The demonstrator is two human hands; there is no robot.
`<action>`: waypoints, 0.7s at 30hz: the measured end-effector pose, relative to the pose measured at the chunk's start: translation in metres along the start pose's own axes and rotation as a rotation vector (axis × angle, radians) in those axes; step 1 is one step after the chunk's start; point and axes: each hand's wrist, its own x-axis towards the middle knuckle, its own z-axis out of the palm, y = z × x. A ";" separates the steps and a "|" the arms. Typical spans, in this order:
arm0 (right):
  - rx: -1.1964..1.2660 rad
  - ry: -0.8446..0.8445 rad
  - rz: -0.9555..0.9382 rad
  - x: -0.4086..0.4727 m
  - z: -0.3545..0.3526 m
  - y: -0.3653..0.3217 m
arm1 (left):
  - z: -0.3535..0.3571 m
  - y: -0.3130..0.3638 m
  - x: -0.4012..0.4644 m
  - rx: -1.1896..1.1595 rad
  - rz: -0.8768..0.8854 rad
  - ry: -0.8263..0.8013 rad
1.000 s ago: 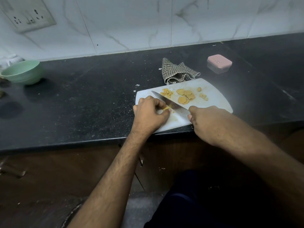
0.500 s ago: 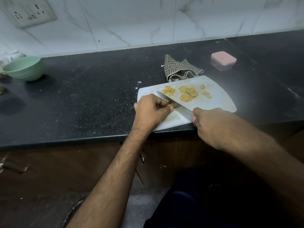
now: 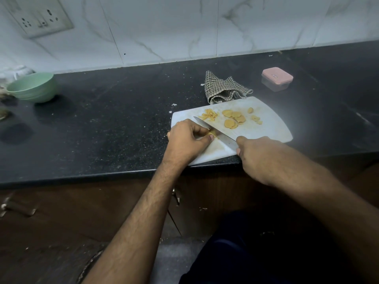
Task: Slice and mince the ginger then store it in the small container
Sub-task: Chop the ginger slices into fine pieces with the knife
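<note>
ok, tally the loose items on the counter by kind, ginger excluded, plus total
Green bowl: 1
Checked cloth: 1
Pink-lidded small container: 1
White cutting board: 1
Knife: 1, blade on the board
Total: 5

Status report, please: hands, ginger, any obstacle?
Left hand pinches ginger piece. Right hand grips knife, blade on ginger. Container closed. No obstacle seen.
</note>
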 end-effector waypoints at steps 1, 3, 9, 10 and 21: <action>0.007 -0.009 0.003 0.000 -0.004 0.000 | -0.001 0.000 0.000 -0.001 0.004 -0.001; 0.012 -0.012 0.005 -0.002 -0.008 0.001 | -0.001 -0.001 -0.002 0.005 0.013 -0.002; -0.007 -0.005 -0.011 -0.011 -0.014 -0.002 | -0.001 0.000 0.000 0.012 -0.001 -0.008; -0.012 -0.002 -0.013 -0.011 -0.015 -0.002 | 0.000 0.000 0.000 0.008 -0.003 -0.012; -0.009 -0.017 -0.026 -0.008 -0.003 -0.006 | -0.001 -0.002 0.000 -0.033 -0.024 0.019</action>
